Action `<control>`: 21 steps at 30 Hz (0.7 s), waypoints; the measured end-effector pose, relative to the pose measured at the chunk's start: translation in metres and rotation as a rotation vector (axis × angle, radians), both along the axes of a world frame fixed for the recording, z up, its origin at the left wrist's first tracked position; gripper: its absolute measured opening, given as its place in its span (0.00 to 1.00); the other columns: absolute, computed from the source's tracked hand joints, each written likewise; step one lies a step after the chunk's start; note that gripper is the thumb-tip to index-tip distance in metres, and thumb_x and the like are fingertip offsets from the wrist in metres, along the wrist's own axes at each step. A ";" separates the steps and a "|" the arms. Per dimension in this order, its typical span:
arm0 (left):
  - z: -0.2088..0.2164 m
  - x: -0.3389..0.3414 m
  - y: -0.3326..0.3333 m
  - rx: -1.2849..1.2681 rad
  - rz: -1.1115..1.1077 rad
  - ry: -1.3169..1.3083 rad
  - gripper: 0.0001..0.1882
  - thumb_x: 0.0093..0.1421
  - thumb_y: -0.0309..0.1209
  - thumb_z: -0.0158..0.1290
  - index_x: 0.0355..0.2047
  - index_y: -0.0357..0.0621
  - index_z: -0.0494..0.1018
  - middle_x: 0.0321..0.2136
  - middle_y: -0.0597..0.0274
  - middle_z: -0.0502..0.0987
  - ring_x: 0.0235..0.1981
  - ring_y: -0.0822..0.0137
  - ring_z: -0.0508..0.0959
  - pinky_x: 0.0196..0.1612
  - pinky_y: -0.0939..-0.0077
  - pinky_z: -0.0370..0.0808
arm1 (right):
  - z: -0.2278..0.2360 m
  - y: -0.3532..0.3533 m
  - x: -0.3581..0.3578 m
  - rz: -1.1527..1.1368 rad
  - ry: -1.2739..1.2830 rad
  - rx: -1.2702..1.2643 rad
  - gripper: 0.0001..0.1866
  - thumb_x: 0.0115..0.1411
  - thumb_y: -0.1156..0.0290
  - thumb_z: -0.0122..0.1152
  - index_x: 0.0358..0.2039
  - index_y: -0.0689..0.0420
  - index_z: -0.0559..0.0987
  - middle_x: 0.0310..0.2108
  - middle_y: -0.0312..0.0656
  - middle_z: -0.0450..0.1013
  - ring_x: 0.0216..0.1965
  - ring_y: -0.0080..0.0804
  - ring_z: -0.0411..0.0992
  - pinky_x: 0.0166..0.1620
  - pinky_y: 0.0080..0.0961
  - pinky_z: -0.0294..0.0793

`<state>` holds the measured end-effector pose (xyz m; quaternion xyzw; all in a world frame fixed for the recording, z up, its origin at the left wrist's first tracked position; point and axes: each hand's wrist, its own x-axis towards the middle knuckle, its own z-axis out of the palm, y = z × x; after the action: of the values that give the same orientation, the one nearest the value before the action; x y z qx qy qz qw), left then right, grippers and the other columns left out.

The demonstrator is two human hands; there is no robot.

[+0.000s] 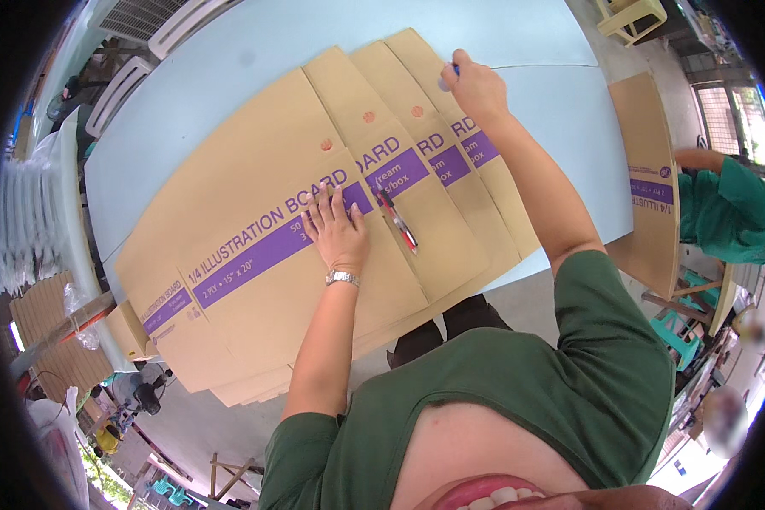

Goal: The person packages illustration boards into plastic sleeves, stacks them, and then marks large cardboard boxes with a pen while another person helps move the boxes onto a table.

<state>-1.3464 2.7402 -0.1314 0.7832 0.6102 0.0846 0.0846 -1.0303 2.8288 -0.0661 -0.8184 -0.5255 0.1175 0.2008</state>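
Several flat brown cardboard sheets [255, 153] with purple printed bands lie overlapping in a fan across the table. My left hand [338, 234] rests on the front sheet, fingers outstretched across the purple band, with a watch on its wrist. Over the rightmost sheet's far end, my right hand [480, 92] is closed around a small blue object [456, 66], mostly covered by the fingers. Small round red marks [368, 117] show on three of the sheets. Red and black pens [399, 223] lie on the cardboard, right of my left hand.
The pale blue table [548, 110] extends beyond the sheets. At right, a person in a green shirt [727, 212] is beside an upright cardboard piece [646, 187]. Stacked folded cardboard [55, 340] and plastic-wrapped goods [30, 221] stand at left. A cream stool [631, 19] is at far right.
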 end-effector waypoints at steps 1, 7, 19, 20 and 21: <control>0.001 0.004 0.001 0.001 -0.013 0.003 0.25 0.63 0.42 0.44 0.59 0.52 0.62 0.65 0.62 0.55 0.68 0.55 0.48 0.68 0.52 0.40 | -0.014 -0.004 0.010 0.000 -0.061 -0.044 0.15 0.61 0.55 0.47 0.37 0.54 0.71 0.24 0.44 0.76 0.28 0.48 0.75 0.31 0.47 0.71; 0.005 0.007 -0.002 0.035 -0.084 -0.152 0.32 0.59 0.45 0.50 0.61 0.47 0.57 0.63 0.59 0.58 0.67 0.55 0.51 0.67 0.50 0.40 | -0.041 -0.007 0.020 0.070 -0.177 -0.085 0.15 0.62 0.57 0.48 0.37 0.56 0.71 0.24 0.47 0.76 0.29 0.50 0.76 0.32 0.45 0.73; -0.005 -0.008 -0.002 0.055 -0.007 -0.467 0.22 0.60 0.41 0.52 0.48 0.43 0.65 0.50 0.53 0.70 0.57 0.55 0.66 0.66 0.50 0.46 | -0.031 -0.109 -0.137 -0.004 0.663 0.193 0.18 0.53 0.60 0.66 0.38 0.60 0.77 0.37 0.47 0.74 0.36 0.38 0.74 0.40 0.34 0.73; -0.009 -0.012 -0.001 0.088 -0.003 -0.485 0.20 0.61 0.41 0.51 0.47 0.40 0.65 0.49 0.51 0.72 0.56 0.55 0.67 0.66 0.52 0.47 | -0.037 -0.120 -0.132 0.080 0.546 0.031 0.19 0.52 0.60 0.65 0.38 0.60 0.77 0.37 0.48 0.74 0.36 0.41 0.74 0.40 0.35 0.73; -0.011 -0.012 0.001 0.080 -0.002 -0.487 0.20 0.61 0.41 0.51 0.47 0.40 0.65 0.49 0.50 0.72 0.56 0.55 0.67 0.66 0.52 0.47 | -0.037 -0.129 -0.127 0.160 0.418 -0.125 0.19 0.52 0.60 0.65 0.38 0.61 0.77 0.36 0.50 0.75 0.36 0.44 0.74 0.41 0.36 0.73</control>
<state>-1.3581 2.7410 -0.1426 0.7429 0.5674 0.2948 0.1980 -1.1571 2.7003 -0.1032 -0.7428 -0.5274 0.3322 0.2445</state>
